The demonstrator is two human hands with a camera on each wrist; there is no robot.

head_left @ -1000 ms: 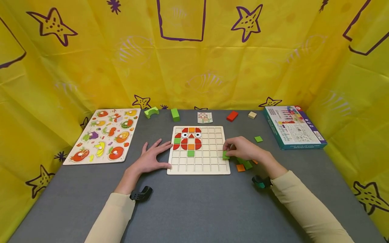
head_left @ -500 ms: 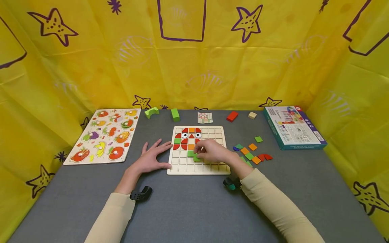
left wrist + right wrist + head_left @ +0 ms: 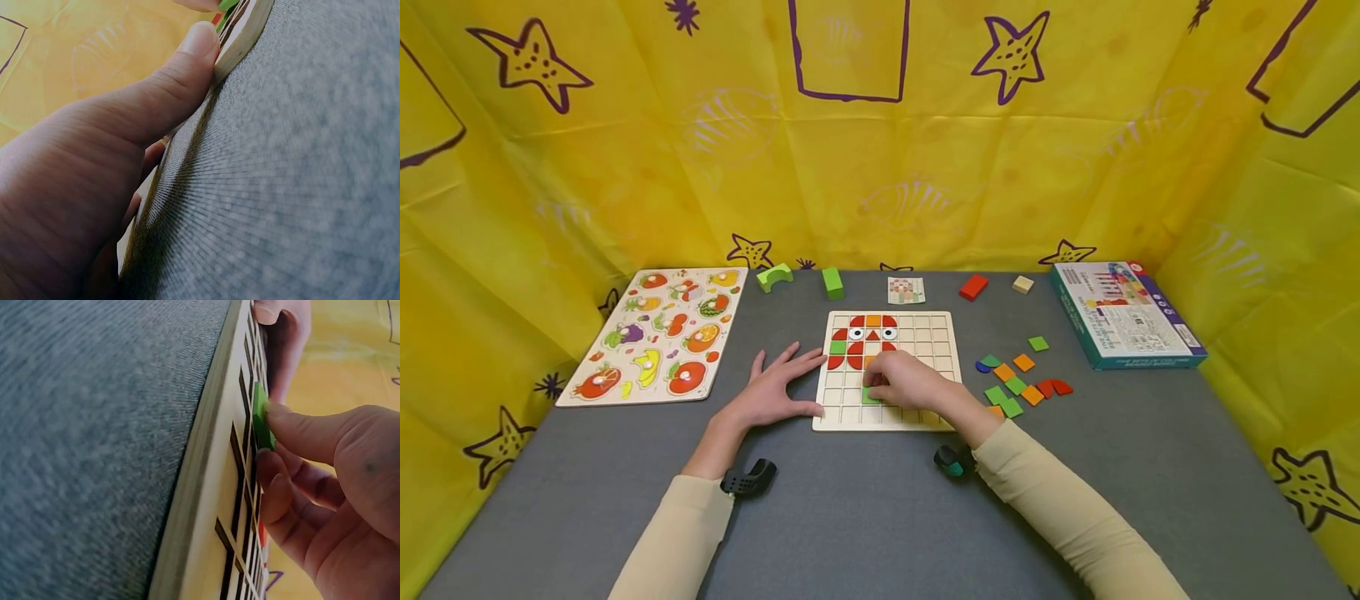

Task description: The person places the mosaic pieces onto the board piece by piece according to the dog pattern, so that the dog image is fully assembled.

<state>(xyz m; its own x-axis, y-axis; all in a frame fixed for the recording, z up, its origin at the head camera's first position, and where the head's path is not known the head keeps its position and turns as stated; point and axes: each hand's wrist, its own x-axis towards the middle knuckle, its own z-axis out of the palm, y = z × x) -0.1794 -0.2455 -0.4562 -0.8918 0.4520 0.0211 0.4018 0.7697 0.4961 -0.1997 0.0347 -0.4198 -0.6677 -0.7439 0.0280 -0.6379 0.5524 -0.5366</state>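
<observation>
Mostly hidden under the right hand [image 3: 904, 382], a pinched green tile [image 3: 261, 417] meets the grid board [image 3: 934, 333]. Flat-fingered, the left hand [image 3: 771, 392] steadies the board's edge.

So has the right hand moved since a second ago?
Yes. The right hand, pinching a green tile, has gone leftward from beside the grid board's right edge to over its lower middle cells.
</observation>
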